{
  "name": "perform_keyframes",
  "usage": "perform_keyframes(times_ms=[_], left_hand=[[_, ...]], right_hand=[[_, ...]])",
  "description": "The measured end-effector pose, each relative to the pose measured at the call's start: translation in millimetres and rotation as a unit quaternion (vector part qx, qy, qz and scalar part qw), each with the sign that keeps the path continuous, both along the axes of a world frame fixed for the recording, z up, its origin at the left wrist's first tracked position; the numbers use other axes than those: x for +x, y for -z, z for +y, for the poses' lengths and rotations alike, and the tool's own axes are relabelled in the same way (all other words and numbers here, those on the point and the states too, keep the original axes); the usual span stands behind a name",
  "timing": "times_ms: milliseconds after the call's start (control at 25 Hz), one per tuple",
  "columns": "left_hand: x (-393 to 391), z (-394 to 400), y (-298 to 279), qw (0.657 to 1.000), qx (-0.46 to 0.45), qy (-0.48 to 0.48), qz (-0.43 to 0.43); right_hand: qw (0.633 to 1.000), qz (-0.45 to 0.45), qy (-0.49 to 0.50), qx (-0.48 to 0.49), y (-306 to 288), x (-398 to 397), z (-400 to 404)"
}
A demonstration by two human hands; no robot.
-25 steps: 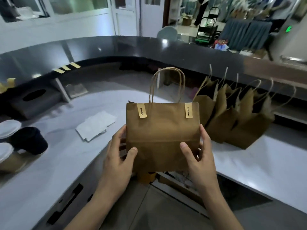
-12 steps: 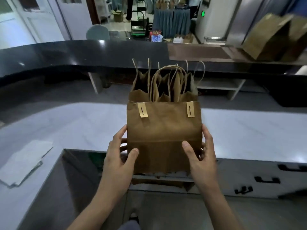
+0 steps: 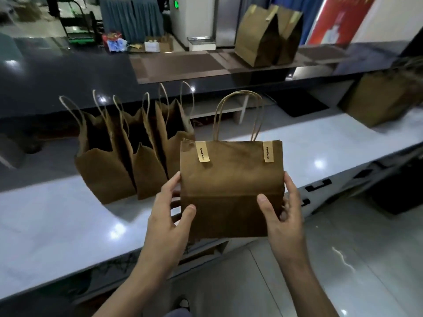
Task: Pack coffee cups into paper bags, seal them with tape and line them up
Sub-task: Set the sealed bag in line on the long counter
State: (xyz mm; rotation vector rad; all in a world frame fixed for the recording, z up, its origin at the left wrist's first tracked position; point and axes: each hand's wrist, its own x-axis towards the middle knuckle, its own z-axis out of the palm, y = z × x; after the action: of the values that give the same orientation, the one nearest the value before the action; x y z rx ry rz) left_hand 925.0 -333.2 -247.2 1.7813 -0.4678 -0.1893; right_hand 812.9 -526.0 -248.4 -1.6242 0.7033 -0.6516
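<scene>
Both hands are on one sealed paper bag (image 3: 231, 179), held up in the air over the near edge of the white worktop (image 3: 57, 225). The left hand (image 3: 169, 216) grips the bag's lower left side, thumb across the front face and fingers curled round behind. The right hand (image 3: 280, 213) does the same on the lower right side, thumb on the front, fingers wrapped round the edge. The bag is upright, and its bottom edge sits clear of the worktop.

The top is folded shut and stuck down with two tan tape strips (image 3: 202, 152), one near each top corner, both printed "Good luck!". The twisted paper handles (image 3: 238, 115) stand up above the fold.

Just to the left of the held bag there's a row of open paper bags (image 3: 128, 170) standing on the worktop, tops gaping and handles sticking up, packed touching each other. I count three, maybe more; can't see what's inside them.

Further back, on the dark raised counter (image 3: 68, 69), two bigger brown bags (image 3: 265, 37) stand side by side on the right. Another brown bag (image 3: 380, 99) sits at the far right of the worktop, blurry.
</scene>
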Motion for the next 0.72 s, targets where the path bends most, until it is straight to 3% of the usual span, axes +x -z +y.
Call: perform_keyframes(times_ms=[480, 720], left_hand=[[88.5, -49.1, 0.2, 0.993, 0.002, 0.115, 0.006], [115.8, -61.8, -7.5, 0.992, -0.006, 0.125, -0.015]], right_hand=[[0.989, -0.006, 0.147, -0.014, -4.3, 55.6, -20.5], [0.988, -0.015, 0.156, -0.013, -5.3, 82.8, -34.9]])
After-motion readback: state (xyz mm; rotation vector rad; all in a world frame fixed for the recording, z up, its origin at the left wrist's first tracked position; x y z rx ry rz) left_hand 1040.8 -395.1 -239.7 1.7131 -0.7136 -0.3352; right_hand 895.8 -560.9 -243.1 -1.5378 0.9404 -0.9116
